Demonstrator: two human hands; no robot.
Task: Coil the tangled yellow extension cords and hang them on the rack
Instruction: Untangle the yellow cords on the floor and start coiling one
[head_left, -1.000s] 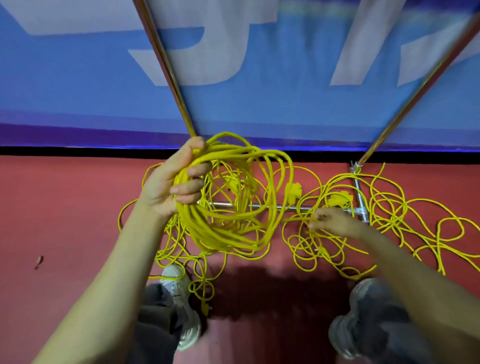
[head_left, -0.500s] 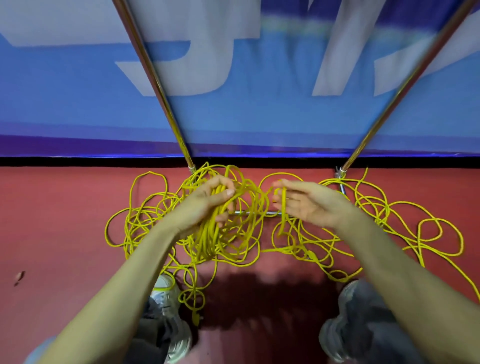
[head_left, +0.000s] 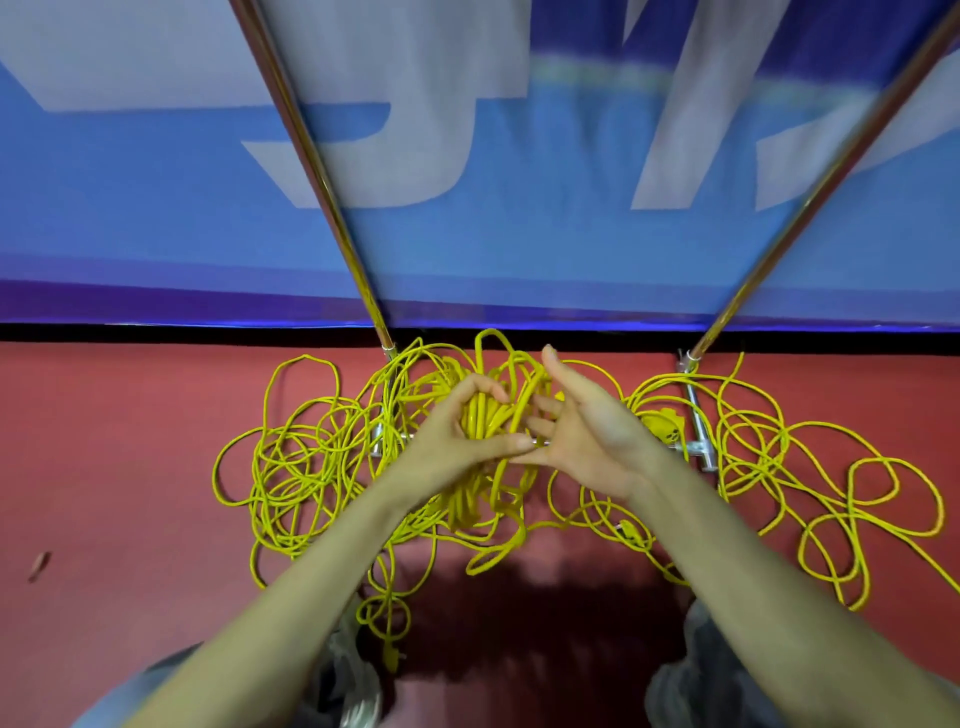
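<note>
so here's me crouched over the yellow extension cords, which are sprawled in loose loops all over the red floor, right around the foot of the rack. my left hand is curled round a thick bundle of gathered loops, thumb on the near side and fingers wrapped over the top, holding it up just above the rack's low crossbar. the bottom of that bundle droops down toward the floor between my arms. my right hand is open, thumb pointing up, fingers stretched out straight and reaching into the side of the bundle. a strand or two crosses my fingers, but i can't tell if i'm actually pinching anything. the rest of the cord is a mess: one tangle off to the left of the bundle, another spread wide to the right past the rack's foot. there's a yellow socket block just beside my right wrist. the rack's two metal poles slant up in front of a blue banner. nothing is hung on the rack as far as i can see, and my shoes are poking in at the bottom.
</note>
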